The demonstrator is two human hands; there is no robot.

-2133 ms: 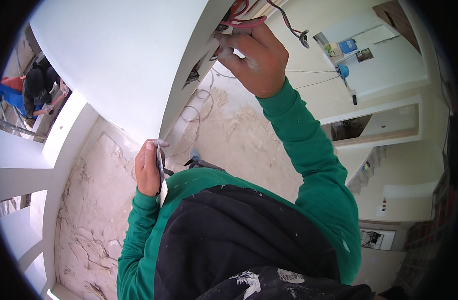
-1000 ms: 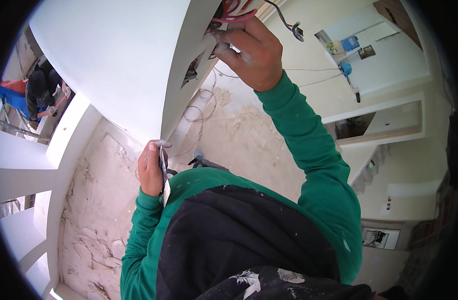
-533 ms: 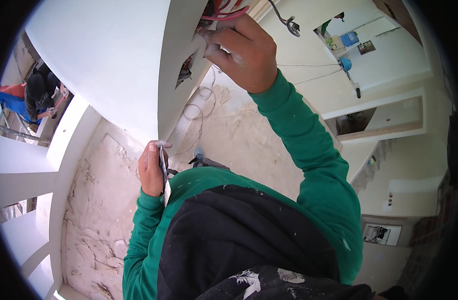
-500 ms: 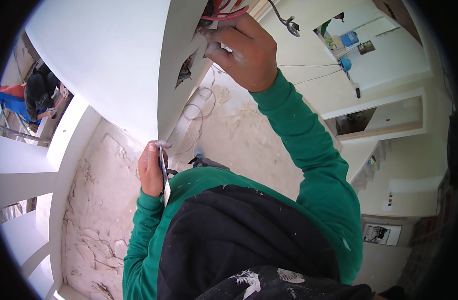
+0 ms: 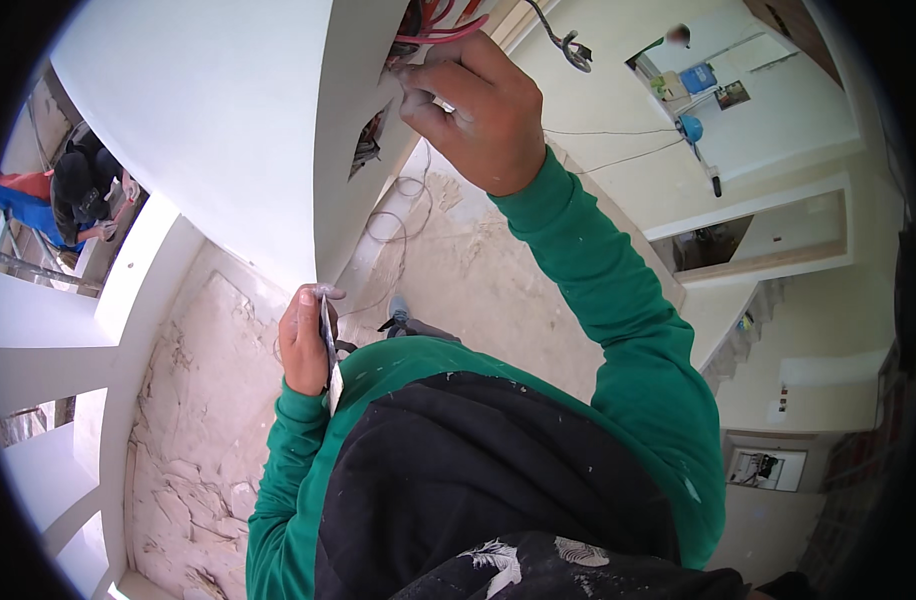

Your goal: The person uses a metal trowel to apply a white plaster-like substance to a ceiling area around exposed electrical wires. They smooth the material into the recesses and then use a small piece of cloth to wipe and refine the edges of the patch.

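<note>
My right hand [image 5: 483,115] is raised against the narrow face of the white wall [image 5: 348,140], its dusty fingers bent and pinched together at the edge of an upper opening with red wires [image 5: 448,32]. Whatever those fingertips may hold is hidden. Just below them is a second cut-out with bundled wires [image 5: 366,150]. Lower down, by the wall's bottom corner, my left hand [image 5: 303,345] is closed around a thin flat blade, apparently a putty knife [image 5: 330,350], seen edge-on and held upright near my body. Pale residue coats the fingers of that hand.
A dark loose cable [image 5: 568,45] hangs right of the upper opening. Thin wire [image 5: 403,225] lies coiled on the dusty, plaster-smeared floor [image 5: 478,260]. At far left, another person [image 5: 83,190] works beyond an opening. A doorway [image 5: 748,235] and stairs [image 5: 743,330] are at right.
My right hand has shifted slightly left along the wall, its fingertips still at the upper opening. My left hand keeps the putty knife in about the same place. The person at far left has moved their hands.
</note>
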